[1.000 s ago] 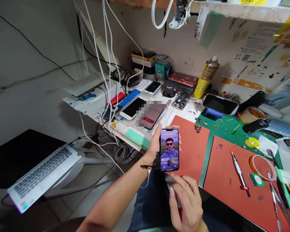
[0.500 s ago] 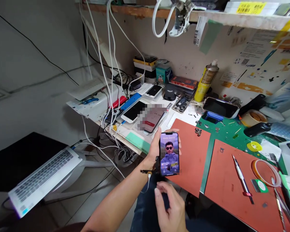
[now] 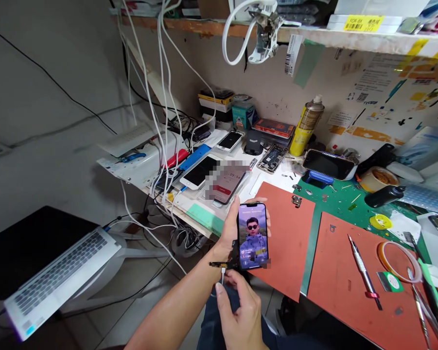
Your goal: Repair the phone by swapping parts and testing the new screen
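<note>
My left hand (image 3: 229, 236) is closed around a smartphone (image 3: 253, 236) with a lit screen, which shows a picture of a person in sunglasses. At the phone's lower left edge sits a small dark part with a thin flat strip (image 3: 219, 264). A white charging cable (image 3: 223, 273) is plugged in there and hangs down. Just below, my right hand (image 3: 242, 308) has its thumb and forefinger apart, with the tips on either side of the cable near its plug. Whether they touch it is hard to see.
On the bench lie two red mats (image 3: 284, 238), a screwdriver (image 3: 364, 272) and a tape roll (image 3: 401, 260). Behind are several phones, an opened phone (image 3: 273, 158) and a yellow spray can (image 3: 306, 126). White cables (image 3: 162, 97) hang at left above a laptop (image 3: 65, 272).
My right hand has moved up and left to the cable's plug, its thumb and forefinger coming around it. My left hand keeps the phone. The view has shifted slightly.
</note>
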The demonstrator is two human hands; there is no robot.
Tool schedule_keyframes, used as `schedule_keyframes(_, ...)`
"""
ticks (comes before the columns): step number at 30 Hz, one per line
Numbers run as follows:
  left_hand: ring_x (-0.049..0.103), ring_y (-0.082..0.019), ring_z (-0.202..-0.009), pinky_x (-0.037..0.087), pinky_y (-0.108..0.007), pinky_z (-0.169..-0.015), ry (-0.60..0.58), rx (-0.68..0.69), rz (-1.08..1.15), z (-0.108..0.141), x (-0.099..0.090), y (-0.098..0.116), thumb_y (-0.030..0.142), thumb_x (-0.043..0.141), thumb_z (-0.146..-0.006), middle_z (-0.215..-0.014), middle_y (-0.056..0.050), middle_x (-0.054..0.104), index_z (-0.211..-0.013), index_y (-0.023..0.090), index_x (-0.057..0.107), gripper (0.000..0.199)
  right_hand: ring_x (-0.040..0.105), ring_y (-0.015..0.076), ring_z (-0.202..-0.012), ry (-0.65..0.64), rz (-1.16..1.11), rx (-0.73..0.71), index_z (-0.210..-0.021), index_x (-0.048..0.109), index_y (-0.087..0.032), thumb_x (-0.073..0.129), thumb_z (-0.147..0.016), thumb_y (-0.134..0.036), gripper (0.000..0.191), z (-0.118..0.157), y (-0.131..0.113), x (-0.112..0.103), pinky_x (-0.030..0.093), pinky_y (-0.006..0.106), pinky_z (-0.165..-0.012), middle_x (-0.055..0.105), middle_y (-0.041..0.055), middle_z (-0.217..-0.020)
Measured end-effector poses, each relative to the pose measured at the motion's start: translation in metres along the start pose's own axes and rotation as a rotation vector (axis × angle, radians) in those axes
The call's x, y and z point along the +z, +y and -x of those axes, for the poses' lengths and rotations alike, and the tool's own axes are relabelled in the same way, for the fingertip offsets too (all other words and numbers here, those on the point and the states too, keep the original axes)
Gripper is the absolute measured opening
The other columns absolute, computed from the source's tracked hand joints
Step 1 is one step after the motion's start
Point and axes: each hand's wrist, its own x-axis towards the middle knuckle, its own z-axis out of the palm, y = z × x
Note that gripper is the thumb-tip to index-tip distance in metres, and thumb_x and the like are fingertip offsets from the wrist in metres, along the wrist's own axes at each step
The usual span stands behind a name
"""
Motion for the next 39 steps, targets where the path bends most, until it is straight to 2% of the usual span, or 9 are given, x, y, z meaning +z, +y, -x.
schedule_keyframes(7,0.075,-0.025,-0.074,0.063,-0.037,-0.063,-0.022,-0.014,-0.017,0.001,0.001,0.000,0.073,0.059,-0.096,-0.090,-0.012,0.076,-0.124,0.013,0.072,0.067,0.082,0.0204,-0.091,0.016,0.025,0.006,-0.124,0.071,-0.023,0.063,-0.104,-0.033,0.024,0.000,-0.001,-0.003,0.067,0.026,-0.082,0.083,0.0052,-0.104)
schedule_keyframes(14,0.075,-0.026,-0.078,0.064,-0.038,-0.066,-0.022,0.014,0.000,-0.001,-0.001,-0.001,0.071,0.060,-0.097,-0.092,-0.013,0.076,-0.121,0.013,0.073,0.064,0.082,0.0212,-0.089,0.034,0.028,-0.011,-0.122,0.072,-0.021,0.063,-0.104,-0.036,0.025,-0.002,-0.004,-0.004,0.068,0.027,-0.080,0.083,0.0064,-0.102)
schedule_keyframes(24,0.073,-0.026,-0.078,0.064,-0.039,-0.065,-0.029,0.024,-0.016,-0.003,-0.004,-0.002,0.073,0.055,-0.098,-0.092,-0.013,0.074,-0.120,0.014,0.073,0.066,0.082,0.0191,-0.090,0.023,-0.036,0.034,-0.122,0.070,-0.020,0.064,-0.103,-0.032,0.023,0.003,-0.005,-0.001,0.067,0.024,-0.083,0.083,0.0058,-0.102)
schedule_keyframes(30,0.072,-0.026,-0.081,0.065,-0.041,-0.068,-0.050,0.006,0.006,-0.002,-0.005,-0.002,0.073,0.048,-0.101,-0.094,-0.013,0.074,-0.123,0.015,0.073,0.067,0.082,0.0208,-0.092,0.029,0.000,0.040,-0.122,0.070,-0.020,0.062,-0.104,-0.032,0.023,0.004,-0.004,-0.002,0.067,0.028,-0.085,0.082,0.0079,-0.105)
schedule_keyframes(34,0.072,-0.026,-0.079,0.064,-0.040,-0.067,-0.039,0.019,0.005,-0.001,-0.004,-0.002,0.072,0.047,-0.101,-0.094,-0.013,0.073,-0.125,0.014,0.072,0.067,0.077,0.0195,-0.083,0.061,0.051,0.009,-0.118,0.069,-0.021,0.057,-0.106,-0.028,0.018,0.008,-0.005,-0.008,0.064,0.027,-0.077,0.076,0.0069,-0.095)
schedule_keyframes(37,0.073,-0.026,-0.079,0.064,-0.040,-0.068,-0.017,0.012,0.005,0.000,-0.002,0.000,0.071,0.051,-0.100,-0.095,-0.013,0.074,-0.125,0.014,0.072,0.065,0.073,0.0187,-0.078,0.046,0.079,-0.006,-0.114,0.068,-0.023,0.047,-0.108,-0.022,0.022,0.023,0.010,-0.010,0.060,0.027,-0.072,0.070,0.0055,-0.089)
schedule_keyframes(39,0.073,-0.025,-0.079,0.064,-0.040,-0.069,-0.006,0.004,0.007,0.001,-0.001,0.001,0.071,0.053,-0.100,-0.095,-0.012,0.074,-0.125,0.015,0.072,0.064,0.074,0.0195,-0.081,-0.022,0.110,-0.022,-0.118,0.068,-0.024,0.043,-0.107,-0.020,0.028,0.036,0.034,-0.013,0.060,0.028,-0.073,0.070,0.0067,-0.092)
